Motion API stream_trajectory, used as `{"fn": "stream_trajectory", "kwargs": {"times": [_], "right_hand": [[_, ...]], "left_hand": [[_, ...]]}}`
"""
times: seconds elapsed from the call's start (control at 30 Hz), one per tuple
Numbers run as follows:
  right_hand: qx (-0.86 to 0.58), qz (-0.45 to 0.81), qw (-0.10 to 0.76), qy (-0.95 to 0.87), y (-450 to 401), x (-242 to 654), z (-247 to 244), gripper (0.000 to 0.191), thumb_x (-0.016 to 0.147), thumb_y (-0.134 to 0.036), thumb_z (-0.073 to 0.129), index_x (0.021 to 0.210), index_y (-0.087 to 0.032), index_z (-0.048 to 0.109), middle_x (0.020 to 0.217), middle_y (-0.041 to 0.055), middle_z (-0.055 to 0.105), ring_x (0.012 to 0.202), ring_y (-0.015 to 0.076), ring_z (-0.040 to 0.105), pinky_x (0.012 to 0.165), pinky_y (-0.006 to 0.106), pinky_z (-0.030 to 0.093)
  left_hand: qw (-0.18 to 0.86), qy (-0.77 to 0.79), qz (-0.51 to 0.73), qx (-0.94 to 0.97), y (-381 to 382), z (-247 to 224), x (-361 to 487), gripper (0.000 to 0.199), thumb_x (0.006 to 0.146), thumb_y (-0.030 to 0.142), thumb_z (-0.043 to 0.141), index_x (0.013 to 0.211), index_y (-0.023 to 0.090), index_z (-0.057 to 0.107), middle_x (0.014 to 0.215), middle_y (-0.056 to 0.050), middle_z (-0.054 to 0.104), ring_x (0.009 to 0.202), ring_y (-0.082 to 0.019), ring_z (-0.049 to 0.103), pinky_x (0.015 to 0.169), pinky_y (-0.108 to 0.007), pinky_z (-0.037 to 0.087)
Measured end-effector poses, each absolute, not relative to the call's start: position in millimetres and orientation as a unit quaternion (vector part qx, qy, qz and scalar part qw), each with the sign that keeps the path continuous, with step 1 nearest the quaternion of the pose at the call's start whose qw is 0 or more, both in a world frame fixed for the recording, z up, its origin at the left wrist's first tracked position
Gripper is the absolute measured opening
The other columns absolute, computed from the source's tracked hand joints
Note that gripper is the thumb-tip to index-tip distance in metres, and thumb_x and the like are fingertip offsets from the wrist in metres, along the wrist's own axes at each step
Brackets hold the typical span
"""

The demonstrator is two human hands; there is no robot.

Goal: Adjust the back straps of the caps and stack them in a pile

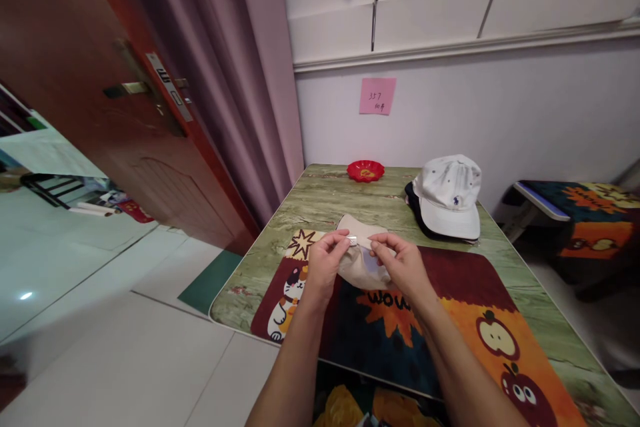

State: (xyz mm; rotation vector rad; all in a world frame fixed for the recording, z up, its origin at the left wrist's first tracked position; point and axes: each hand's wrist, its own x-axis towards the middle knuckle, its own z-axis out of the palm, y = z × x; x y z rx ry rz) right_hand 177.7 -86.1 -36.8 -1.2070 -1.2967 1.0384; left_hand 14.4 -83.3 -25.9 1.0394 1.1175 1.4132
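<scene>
A beige cap [363,270] is held between my two hands above the patterned mat on the table. My left hand [327,257] pinches a small silver buckle [353,240] on the cap's strap. The fingers of my right hand [397,260] are closed on the strap at the cap's right side. The cap's brim points away from me, and part of its crown hangs below my fingers.
White cap [447,193] rests on darker caps at the table's right. A red scalloped dish [365,171] sits at the back of the wood-patterned table [315,193]. A pink note [377,95] is on the wall. At left are a curtain [240,67] and an open door [165,167].
</scene>
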Motion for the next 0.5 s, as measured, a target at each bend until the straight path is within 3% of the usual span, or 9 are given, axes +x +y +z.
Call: {"fn": "stream_trajectory", "kwargs": {"times": [0.5], "right_hand": [[-0.521,0.418,0.467,-0.579,-84.5,185.7,-34.4,0.027,0.079,-0.039,0.062,0.089,-0.017,0.075,0.071,0.0036,0.071,0.059,0.0159,0.056,0.057,0.027,0.04]], "left_hand": [[0.497,0.458,0.577,0.459,-82.4,-27.9,13.4,0.021,0.069,0.034,0.081,0.07,0.015,0.072,0.107,-0.011,0.073,0.096,-0.023,0.065,0.088,-0.032,0.047]]}}
